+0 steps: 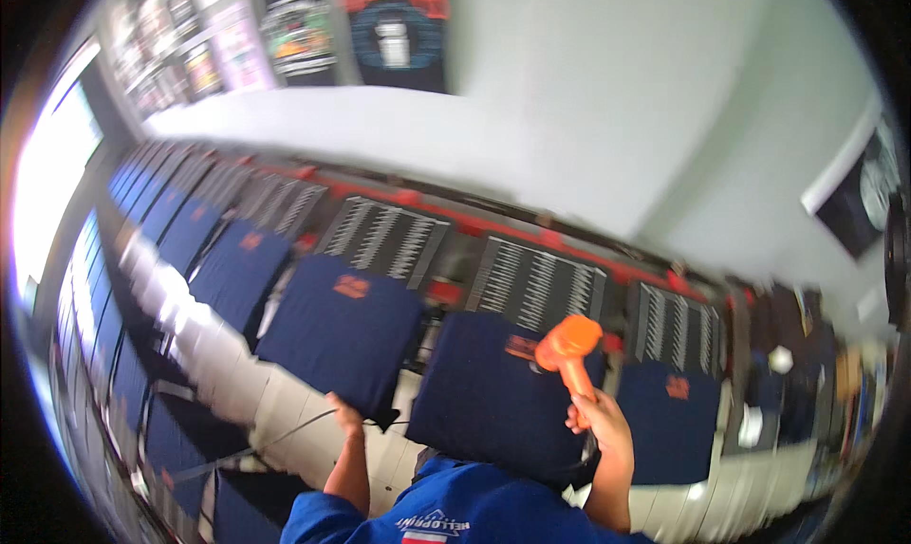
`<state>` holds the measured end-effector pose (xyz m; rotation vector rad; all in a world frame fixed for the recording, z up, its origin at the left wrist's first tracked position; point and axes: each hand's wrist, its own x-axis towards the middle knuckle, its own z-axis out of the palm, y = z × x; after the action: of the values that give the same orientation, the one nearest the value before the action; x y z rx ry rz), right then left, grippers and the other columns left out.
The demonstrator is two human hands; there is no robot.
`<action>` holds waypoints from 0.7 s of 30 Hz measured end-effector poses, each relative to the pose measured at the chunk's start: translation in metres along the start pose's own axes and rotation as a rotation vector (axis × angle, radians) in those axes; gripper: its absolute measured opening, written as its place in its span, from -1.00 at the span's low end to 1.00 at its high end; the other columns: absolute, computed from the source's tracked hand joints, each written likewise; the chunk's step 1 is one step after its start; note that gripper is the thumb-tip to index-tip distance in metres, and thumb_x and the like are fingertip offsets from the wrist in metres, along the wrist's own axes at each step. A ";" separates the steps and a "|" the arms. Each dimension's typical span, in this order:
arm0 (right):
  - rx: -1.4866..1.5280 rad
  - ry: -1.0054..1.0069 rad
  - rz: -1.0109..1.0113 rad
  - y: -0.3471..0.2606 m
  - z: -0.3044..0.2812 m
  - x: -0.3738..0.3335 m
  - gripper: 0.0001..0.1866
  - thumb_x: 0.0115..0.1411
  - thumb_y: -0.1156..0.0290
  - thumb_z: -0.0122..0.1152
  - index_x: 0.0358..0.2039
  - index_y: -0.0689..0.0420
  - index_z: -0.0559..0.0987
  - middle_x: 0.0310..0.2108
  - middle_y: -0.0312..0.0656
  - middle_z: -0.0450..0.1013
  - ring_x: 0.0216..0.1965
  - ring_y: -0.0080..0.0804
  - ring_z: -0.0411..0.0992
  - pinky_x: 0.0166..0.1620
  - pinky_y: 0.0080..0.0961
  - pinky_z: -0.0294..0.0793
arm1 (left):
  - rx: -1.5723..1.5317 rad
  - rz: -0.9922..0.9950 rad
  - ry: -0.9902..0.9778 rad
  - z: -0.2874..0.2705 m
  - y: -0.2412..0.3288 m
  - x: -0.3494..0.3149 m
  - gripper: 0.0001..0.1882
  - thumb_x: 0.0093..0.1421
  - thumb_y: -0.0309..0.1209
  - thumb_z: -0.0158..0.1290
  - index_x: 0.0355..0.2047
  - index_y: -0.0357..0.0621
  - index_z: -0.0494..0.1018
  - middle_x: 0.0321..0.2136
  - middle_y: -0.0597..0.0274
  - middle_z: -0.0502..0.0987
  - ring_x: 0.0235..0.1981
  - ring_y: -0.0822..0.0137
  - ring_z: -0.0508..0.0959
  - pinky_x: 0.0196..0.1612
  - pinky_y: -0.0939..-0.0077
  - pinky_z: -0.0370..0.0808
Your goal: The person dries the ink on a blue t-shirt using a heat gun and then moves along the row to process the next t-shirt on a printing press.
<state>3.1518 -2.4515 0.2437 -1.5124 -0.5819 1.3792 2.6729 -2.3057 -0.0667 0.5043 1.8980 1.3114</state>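
An orange hair dryer [571,347] is gripped by its handle in my right hand [598,419]. Its barrel is over a navy shirt [484,392] stretched flat on a board in front of me, beside the shirt's small orange print [522,346]. My left hand [345,416] is closed around a dark cord [285,437], low by the front corner of the neighbouring navy shirt [337,331] on the left. The cord trails off to the lower left. Blur hides the details of the fingers.
More navy shirts, one at right [669,421], lie on boards in a long row curving far left. Behind them run dark panels with white markings [538,280] and a red rail [455,217]. A second row of shirts [180,444] stands left across a tiled aisle. Printed shirts [394,36] hang on the wall.
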 end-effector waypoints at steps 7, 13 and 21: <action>-0.015 -0.030 0.013 0.021 -0.159 -0.070 -0.72 0.20 0.22 0.15 -0.24 0.17 0.42 -0.53 -0.31 0.41 -0.54 -0.57 0.42 -0.50 -0.64 0.40 | -0.151 -0.387 -0.013 -0.031 -0.054 -0.049 -0.21 0.23 0.25 -0.39 -0.06 -0.31 0.35 -0.28 0.01 0.45 -0.39 0.14 0.48 -0.33 0.18 0.51; 0.037 0.008 0.036 0.028 -0.302 -0.125 -0.69 0.20 0.19 0.15 -0.28 0.19 0.39 -0.53 -0.27 0.40 -0.54 -0.56 0.42 -0.51 -0.64 0.39 | 0.108 -0.438 -0.143 -0.042 -0.180 -0.286 -0.37 0.25 0.15 -0.35 -0.37 -0.20 0.41 -0.60 0.13 0.44 -0.64 0.25 0.44 -0.58 0.31 0.46; -0.043 0.033 0.018 0.020 -0.398 -0.103 -0.71 0.21 0.17 0.11 -0.33 0.16 0.41 -0.58 -0.27 0.42 -0.56 -0.53 0.44 -0.54 -0.63 0.39 | 0.320 -0.702 -0.347 -0.042 -0.241 -0.453 -0.56 0.28 -0.02 -0.34 -0.43 -0.11 0.34 -0.62 0.19 0.46 -0.59 0.27 0.49 -0.59 0.42 0.40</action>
<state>3.4944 -2.6791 0.2293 -1.5756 -0.5822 1.3610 2.9504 -2.7367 -0.1147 0.1666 1.7524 0.4384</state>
